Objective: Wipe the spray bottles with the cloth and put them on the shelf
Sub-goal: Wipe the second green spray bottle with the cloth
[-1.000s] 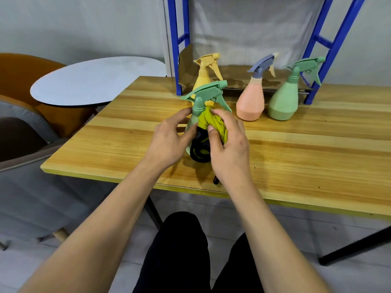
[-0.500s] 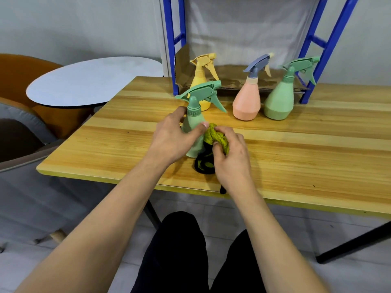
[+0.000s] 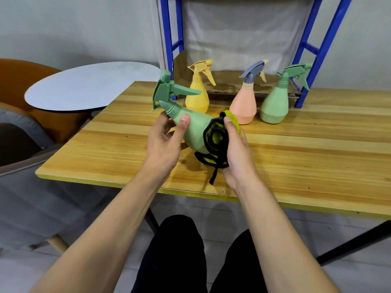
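Wiping the base of the tilted green spray bottle

The green spray bottle (image 3: pixel 193 126) is held above the table (image 3: pixel 317 157), tipped so its trigger head points up and left. The left hand (image 3: pixel 164 142) grips its neck and shoulder, thumb on top; the right hand (image 3: pixel 237 153) clutches the yellow cloth with black trim (image 3: pixel 220 140) against the wide base. Best to keep the neck grip firm and turn the bottle against the cloth so the whole base gets covered, with the dangling trim kept clear. The yellow bottle (image 3: pixel 197 96), pink bottle (image 3: pixel 243 104) and second green bottle (image 3: pixel 275 102) wait before the blue shelf frame (image 3: pixel 169 39).
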Demonstrator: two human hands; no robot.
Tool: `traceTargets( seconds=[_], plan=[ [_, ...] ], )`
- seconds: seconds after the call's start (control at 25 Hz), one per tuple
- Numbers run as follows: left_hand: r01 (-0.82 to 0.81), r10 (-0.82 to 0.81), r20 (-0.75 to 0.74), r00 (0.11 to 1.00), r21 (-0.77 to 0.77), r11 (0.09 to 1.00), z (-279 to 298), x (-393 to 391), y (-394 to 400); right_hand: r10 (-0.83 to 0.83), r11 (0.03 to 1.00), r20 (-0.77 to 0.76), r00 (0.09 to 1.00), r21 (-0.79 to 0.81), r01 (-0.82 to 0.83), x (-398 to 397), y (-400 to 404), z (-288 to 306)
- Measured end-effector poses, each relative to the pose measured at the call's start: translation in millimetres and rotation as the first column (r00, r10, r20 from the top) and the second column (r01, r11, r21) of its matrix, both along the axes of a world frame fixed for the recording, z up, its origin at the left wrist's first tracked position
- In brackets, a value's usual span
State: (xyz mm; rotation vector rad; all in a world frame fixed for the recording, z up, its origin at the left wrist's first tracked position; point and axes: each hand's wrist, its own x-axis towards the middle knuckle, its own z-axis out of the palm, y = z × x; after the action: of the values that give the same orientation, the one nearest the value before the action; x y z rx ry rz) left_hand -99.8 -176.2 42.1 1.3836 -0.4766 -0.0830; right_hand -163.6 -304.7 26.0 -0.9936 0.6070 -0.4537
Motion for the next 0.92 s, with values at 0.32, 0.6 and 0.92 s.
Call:
traceTargets(
  seconds=[0.32, 0.6, 0.92],
  plan=[
    [-0.039, 0.005, 0.203, 0.979, 0.166, 0.985, -14.5, 8.8, 9.8, -0.001, 0.989, -0.166, 0.986, -0.149, -0.024, -0.8, -13.3, -1.9],
    [-0.192, -0.010, 0.443, 0.897, 0.409, 0.892, -20.6, 12.8, 3.6, -0.039, 0.604, -0.064, 0.997, -0.797, -0.027, -10.5, 1.7, -0.2],
    [-0.366, 0.151, 0.432, 0.889, 0.474, 0.801, -22.6, 12.6, -7.9, -0.013, 0.593, -0.080, 0.997, -0.803, -0.057, -21.7, 0.4, -24.3]
  ],
)
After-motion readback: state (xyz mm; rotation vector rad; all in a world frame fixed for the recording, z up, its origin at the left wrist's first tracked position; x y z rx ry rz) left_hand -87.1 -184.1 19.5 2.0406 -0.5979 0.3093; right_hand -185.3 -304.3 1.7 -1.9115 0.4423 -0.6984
